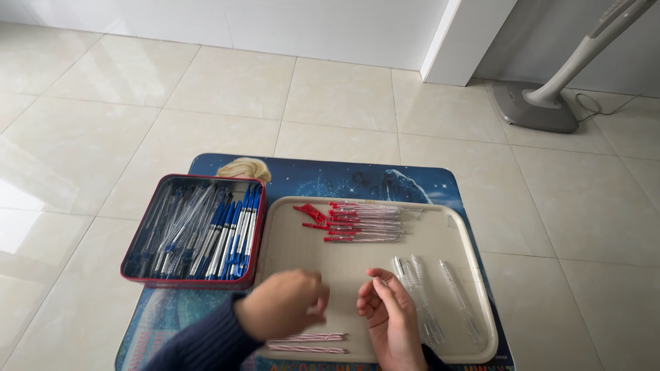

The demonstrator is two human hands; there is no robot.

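My left hand [282, 304] hovers blurred over the beige tray [440, 237], fingers curled, with nothing clearly seen in it. Close beside it, my right hand [388, 316] has its fingers bent loosely and seems to pinch something small and thin, which I cannot make out. Clear pen barrels [430, 295] lie just right of my right hand. Red-tipped pen refills [361, 221] are piled at the tray's far side. Two thin red-and-white refills [309, 342] lie at the near edge under my left hand.
A red-rimmed tin [194, 230] holds several blue and clear pens, left of the tray. Both rest on a small blue picture-printed table [344, 177] on a pale tiled floor. A grey fan base [536, 106] stands at the far right.
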